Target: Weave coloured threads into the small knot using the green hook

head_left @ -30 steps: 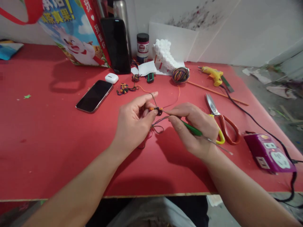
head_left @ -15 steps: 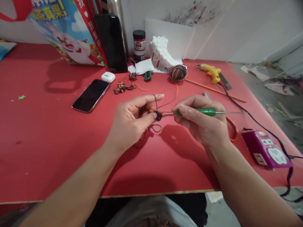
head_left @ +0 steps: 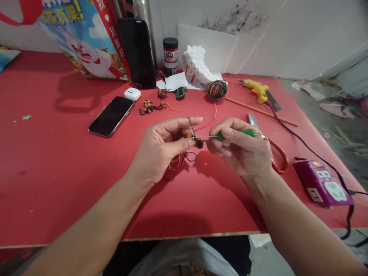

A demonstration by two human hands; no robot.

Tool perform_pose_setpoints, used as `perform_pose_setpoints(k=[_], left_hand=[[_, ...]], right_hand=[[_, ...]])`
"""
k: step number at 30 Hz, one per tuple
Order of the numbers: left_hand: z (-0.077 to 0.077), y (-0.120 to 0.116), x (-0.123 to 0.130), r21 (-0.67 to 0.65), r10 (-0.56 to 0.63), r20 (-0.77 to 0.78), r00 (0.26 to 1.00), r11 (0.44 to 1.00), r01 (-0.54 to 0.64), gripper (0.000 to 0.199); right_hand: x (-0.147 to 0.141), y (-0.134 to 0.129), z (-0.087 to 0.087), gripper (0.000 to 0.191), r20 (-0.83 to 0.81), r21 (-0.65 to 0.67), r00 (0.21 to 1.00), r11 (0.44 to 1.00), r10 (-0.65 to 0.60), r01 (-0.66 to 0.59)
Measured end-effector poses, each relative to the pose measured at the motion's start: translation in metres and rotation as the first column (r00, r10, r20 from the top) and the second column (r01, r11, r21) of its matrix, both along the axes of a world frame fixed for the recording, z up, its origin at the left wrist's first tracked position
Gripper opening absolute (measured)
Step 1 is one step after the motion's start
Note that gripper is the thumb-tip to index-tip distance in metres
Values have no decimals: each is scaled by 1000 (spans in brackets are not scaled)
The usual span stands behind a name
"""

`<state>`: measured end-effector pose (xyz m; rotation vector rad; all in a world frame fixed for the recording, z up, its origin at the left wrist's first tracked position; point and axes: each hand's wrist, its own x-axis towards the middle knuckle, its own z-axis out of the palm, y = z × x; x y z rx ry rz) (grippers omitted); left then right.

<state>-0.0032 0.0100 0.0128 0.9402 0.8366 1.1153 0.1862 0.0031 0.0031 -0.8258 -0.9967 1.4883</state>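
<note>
Between thumb and fingers, my left hand (head_left: 161, 147) pinches a small piece of multicoloured crochet work (head_left: 199, 143). A dark yarn strand (head_left: 191, 124) loops over its stretched index finger. My right hand (head_left: 241, 145) is closed on the green handle of a crochet hook (head_left: 249, 133). The hook's thin metal shaft reaches left to the crochet work, where its tip meets the stitches near my left thumb. Loose yarn ends (head_left: 176, 161) hang below my left hand. Behind both hands lies a ball of variegated yarn (head_left: 217, 90).
Orange-handled scissors (head_left: 280, 155) lie beside my right wrist, with a purple power socket (head_left: 323, 182) farther right. A yellow glue gun (head_left: 255, 89) and an orange stick (head_left: 261, 111) are behind. At left are a phone (head_left: 111, 116), a white earbud case (head_left: 132, 94) and a finished-looking crochet piece (head_left: 148, 106).
The crochet work has turned slightly and shifted right in my left hand. My right hand has tilted a little, moved slightly left, and more of the scissors shows.
</note>
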Motion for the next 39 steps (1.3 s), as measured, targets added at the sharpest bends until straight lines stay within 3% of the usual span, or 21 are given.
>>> perform_pose_setpoints(k=[7, 16, 26, 33, 39], left_hand=[[-5, -3, 3, -65, -26, 71, 997, 997, 31, 31], [-1, -8, 5, -67, -26, 63, 998, 997, 30, 32], [0, -5, 3, -48, 81, -4, 997, 996, -82, 31], [-2, -2, 2, -60, 73, 1, 997, 996, -73, 33], [-1, -2, 3, 3, 94, -14, 995, 996, -94, 34]], right_hand=[[-8, -3, -6, 27, -43, -8, 999, 1000, 12, -13], [-13, -2, -9, 28, -43, -16, 997, 998, -64, 63], [-16, -4, -8, 26, -22, -16, 998, 998, -60, 60], [-20, -9, -7, 27, -2, -10, 1000, 1000, -26, 26], [-19, -13, -3, 28, 31, 55, 999, 998, -37, 35]])
